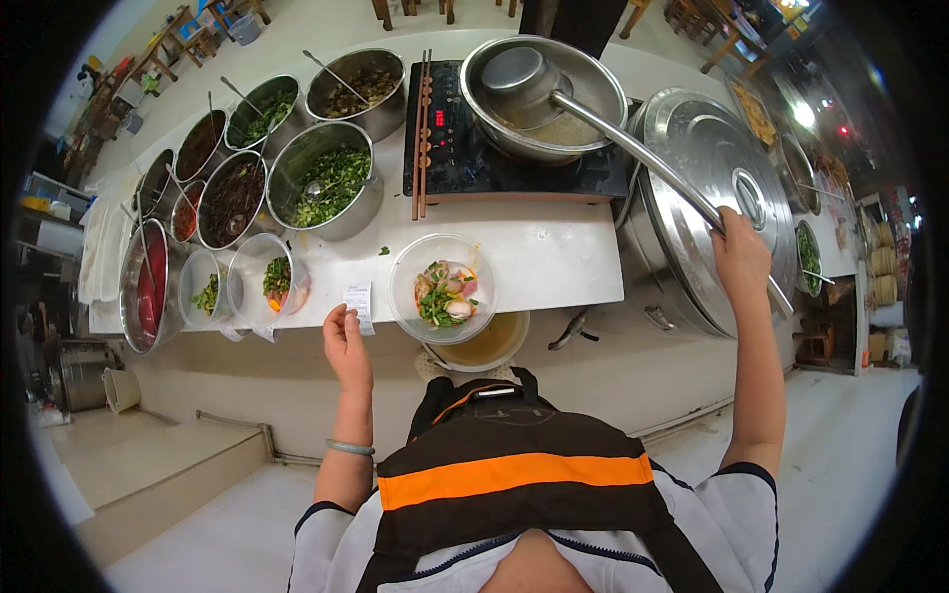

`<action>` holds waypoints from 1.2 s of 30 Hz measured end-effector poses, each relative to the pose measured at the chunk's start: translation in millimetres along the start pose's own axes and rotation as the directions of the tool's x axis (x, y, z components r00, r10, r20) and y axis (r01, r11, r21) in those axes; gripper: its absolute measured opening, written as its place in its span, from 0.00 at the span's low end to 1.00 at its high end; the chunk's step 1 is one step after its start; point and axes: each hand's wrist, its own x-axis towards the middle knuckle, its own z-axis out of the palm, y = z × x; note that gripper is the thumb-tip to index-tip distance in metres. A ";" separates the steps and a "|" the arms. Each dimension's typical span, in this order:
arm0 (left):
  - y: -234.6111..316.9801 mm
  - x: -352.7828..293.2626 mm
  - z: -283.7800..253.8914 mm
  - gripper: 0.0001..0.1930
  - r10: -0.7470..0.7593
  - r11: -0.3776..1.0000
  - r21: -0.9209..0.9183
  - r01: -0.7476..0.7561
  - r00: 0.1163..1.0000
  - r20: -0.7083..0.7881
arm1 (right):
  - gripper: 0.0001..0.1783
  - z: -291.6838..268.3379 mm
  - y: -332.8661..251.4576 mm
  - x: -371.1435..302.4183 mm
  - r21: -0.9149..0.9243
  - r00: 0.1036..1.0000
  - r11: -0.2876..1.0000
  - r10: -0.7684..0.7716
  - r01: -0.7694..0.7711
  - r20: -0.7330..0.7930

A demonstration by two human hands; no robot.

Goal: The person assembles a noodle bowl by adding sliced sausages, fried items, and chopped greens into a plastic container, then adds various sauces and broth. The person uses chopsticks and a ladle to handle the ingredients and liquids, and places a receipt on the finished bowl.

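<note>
My right hand (741, 254) is closed around the long metal handle of a big ladle (633, 148). The ladle's deep cup rests within the rim of a steel pot (605, 117), over cloudy liquid. The pot stands on a black induction cooker (435, 168) with a lit display. My left hand (346, 346) is at the counter's front edge, fingers loosely bent and holding nothing I can see. Close to its fingertips lies a white printed slip (360, 301). Between my hands, a clear plastic bowl (397, 287) holds greens, pale pieces and orange bits.
Steel tubs of chopped greens (371, 198) and other toppings, with spoons, crowd the left of the counter (554, 247). Two smaller clear bowls (242, 282) hold food. Wooden chopsticks (422, 138) lie across the cooker's left side. A large lidded steel pot (682, 237) stands right. Below is a basin (494, 354) of yellowish liquid.
</note>
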 end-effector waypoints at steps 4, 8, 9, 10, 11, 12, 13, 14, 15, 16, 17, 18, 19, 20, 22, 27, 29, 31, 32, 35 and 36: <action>3.1 -28.7 6.5 0.13 -0.093 0.994 -0.049 0.093 0.996 0.007 | 0.19 1.1 25.6 -14.1 0.253 0.994 0.962 -0.079 0.098 -0.081; -0.6 -59.8 2.2 0.13 -0.155 0.987 -0.038 0.155 0.988 0.017 | 0.20 -4.6 52.5 -28.7 0.477 0.978 0.872 0.006 -0.106 0.206; -2.1 -64.5 0.5 0.12 -0.159 0.986 -0.041 0.160 0.987 0.024 | 0.18 -2.6 53.3 -34.9 0.574 0.978 0.808 0.011 -0.133 0.210; -3.9 -67.3 -0.8 0.12 -0.164 0.984 -0.062 0.166 0.986 0.043 | 0.17 -0.1 51.1 -41.7 0.661 0.977 0.734 0.015 -0.157 0.214; -6.1 -68.2 -2.4 0.12 -0.171 0.983 -0.057 0.174 0.984 0.054 | 0.17 2.8 45.3 -50.0 0.719 0.969 0.663 0.041 -0.208 0.243; -8.4 -67.8 -3.9 0.12 -0.175 0.982 -0.057 0.179 0.982 0.070 | 0.17 5.4 36.4 -59.9 0.768 0.959 0.585 0.068 -0.261 0.275; -11.0 -66.4 -5.6 0.12 -0.205 0.976 -0.051 0.210 0.975 0.085 | 0.17 4.1 27.4 -70.8 0.778 0.927 0.507 0.146 -0.371 0.346; -13.7 -64.0 -6.7 0.12 -0.200 0.974 -0.089 0.209 0.975 0.095 | 0.17 0.4 16.0 -85.4 0.815 0.901 0.384 0.154 -0.434 0.407; -16.9 -63.0 -6.9 0.12 -0.224 0.964 -0.125 0.235 0.970 0.099 | 0.16 -3.4 3.8 -92.1 0.798 0.873 0.359 0.128 -0.484 0.471; -20.1 -63.1 -6.9 0.12 -0.267 0.946 -0.163 0.281 0.958 0.100 | 0.15 -7.6 -8.1 -96.6 0.787 0.849 0.337 0.087 -0.517 0.521; -23.0 -63.9 -8.5 0.12 -0.264 0.940 -0.190 0.283 0.957 0.116 | 0.14 -11.3 -19.5 -102.1 0.771 0.821 0.315 0.050 -0.553 0.569; -25.4 -65.9 -11.3 0.12 -0.281 0.928 -0.215 0.303 0.951 0.131 | 0.14 -13.7 -31.2 -109.1 0.767 0.787 0.215 0.015 -0.605 0.617; -27.3 -67.5 -13.9 0.12 -0.293 0.913 -0.252 0.321 0.945 0.143 | 0.13 -14.5 -42.4 -115.1 0.750 0.753 0.112 -0.022 -0.652 0.657; -28.9 -70.4 -17.0 0.12 -0.306 0.910 -0.244 0.335 0.940 0.147 | 0.13 -15.5 -50.2 -120.5 0.726 0.723 0.000 -0.083 -0.688 0.686; -31.9 -81.4 -24.1 0.12 -0.351 0.892 -0.249 0.377 0.925 0.143 | 0.13 -16.8 -55.4 -131.4 0.662 0.685 -0.178 -0.188 -0.729 0.704; -40.9 -123.3 -49.0 0.13 -0.433 0.869 -0.261 0.421 0.901 0.012 | 0.15 -5.8 -36.4 -157.0 0.610 0.649 -0.245 -0.420 -0.754 0.634; -48.3 -141.7 -55.4 0.13 -0.482 0.855 -0.263 0.447 0.873 -0.081 | 0.20 3.0 -25.2 -163.7 0.629 0.632 -0.250 -0.588 -0.736 0.506; -57.3 -165.1 -61.4 0.12 -0.566 0.816 -0.272 0.509 0.800 -0.199 | 0.22 12.5 -12.1 -161.6 0.638 0.557 -0.227 -0.739 -0.736 0.379; -62.2 -178.6 -63.3 0.12 -0.587 0.798 -0.327 0.506 0.775 -0.233 | 0.23 18.4 -6.1 -157.0 0.641 0.493 -0.142 -0.767 -0.754 0.410; -73.4 -236.3 -49.6 0.11 -0.675 0.731 -0.460 0.504 0.636 -0.375 | 0.17 37.9 7.8 -138.0 0.575 0.249 0.099 -0.832 -0.812 0.495; -75.0 -259.6 -41.2 0.10 -0.684 0.726 -0.477 0.494 0.584 -0.437 | 0.17 47.5 7.9 -128.9 0.629 0.160 0.243 -0.843 -0.738 0.513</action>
